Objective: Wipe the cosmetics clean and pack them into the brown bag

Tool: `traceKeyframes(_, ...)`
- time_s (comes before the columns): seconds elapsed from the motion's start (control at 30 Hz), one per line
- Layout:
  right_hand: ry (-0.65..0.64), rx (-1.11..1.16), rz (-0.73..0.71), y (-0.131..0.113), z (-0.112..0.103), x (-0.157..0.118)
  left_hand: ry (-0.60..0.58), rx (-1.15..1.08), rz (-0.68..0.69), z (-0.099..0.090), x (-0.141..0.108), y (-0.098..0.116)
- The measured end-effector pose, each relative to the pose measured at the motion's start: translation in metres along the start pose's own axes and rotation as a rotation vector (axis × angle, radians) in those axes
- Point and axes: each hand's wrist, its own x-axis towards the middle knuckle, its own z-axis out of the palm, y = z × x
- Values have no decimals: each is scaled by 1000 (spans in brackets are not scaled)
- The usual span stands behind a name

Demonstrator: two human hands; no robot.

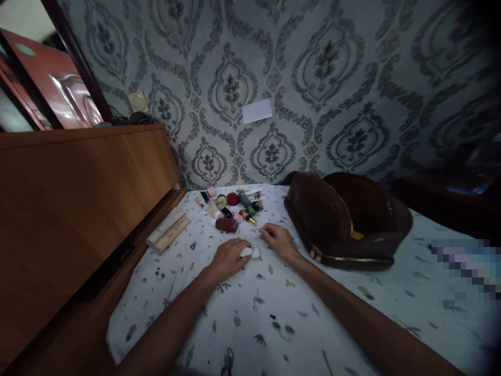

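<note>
My left hand (230,258) is closed around a small white bottle (246,252), held low over the patterned sheet; a rounded white end (255,254) shows beside it. To the right, my right hand (277,240) pinches something thin and small that I cannot make out. Just beyond those fingertips lies a little bottle with a gold cap (250,219). Further left is a dark red bottle with a white cap (227,225). Behind these sit a round red container (233,199), a green-grey tube (245,200) and several other cosmetics.
A brown zippered bag (324,219) stands open on the right. Two long beige packages (171,234) lie at the sheet's left edge, beside a wooden headboard (86,198). The patterned wall (270,151) rises behind the cosmetics.
</note>
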Motion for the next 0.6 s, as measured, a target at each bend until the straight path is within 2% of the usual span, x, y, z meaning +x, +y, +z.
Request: traceKeyframes(0.6, -2, 41, -8, 3, 2, 2, -55, 50, 7, -4, 2, 3)
